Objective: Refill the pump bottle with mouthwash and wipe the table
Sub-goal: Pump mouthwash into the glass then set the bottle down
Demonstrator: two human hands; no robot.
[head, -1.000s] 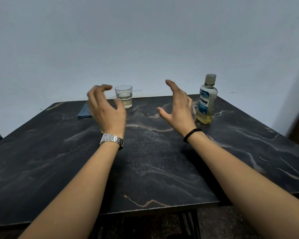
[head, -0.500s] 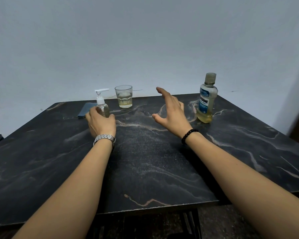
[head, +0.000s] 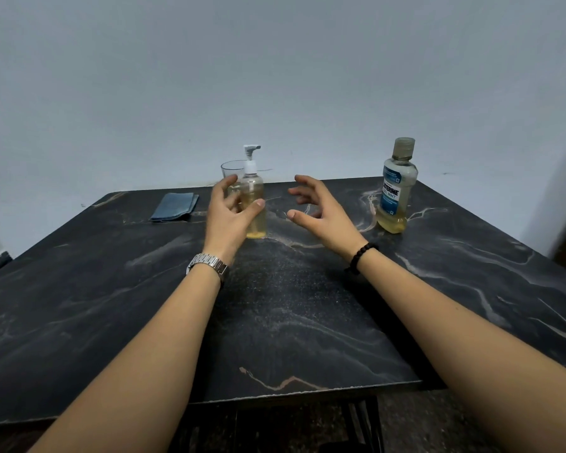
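The left hand (head: 229, 220) holds the pump bottle (head: 254, 188) upright on the far middle of the table (head: 291, 322), thumb across its front; the right hand (head: 321, 210) hovers beside it, relaxed and empty. A light grip could let this narrow bottle tip when the pump is unscrewed — and the glass (head: 231, 170) behind is mostly hidden.

Left hand on pump bottle, right hand free.
Your left hand (head: 229, 217) wraps the upright pump bottle (head: 255, 222) on the worktop (head: 291, 322): thumb across the front, fingers behind, grip looks loose. Your right hand (head: 324, 210) hovers just beside it, fingers spread and lightly curled, holding nothing. Glass (head: 231, 168) sits right behind the bottle, folded blue cloth (head: 174, 206) far left, capped mouthwash bottle (head: 394, 191) far right, part full.
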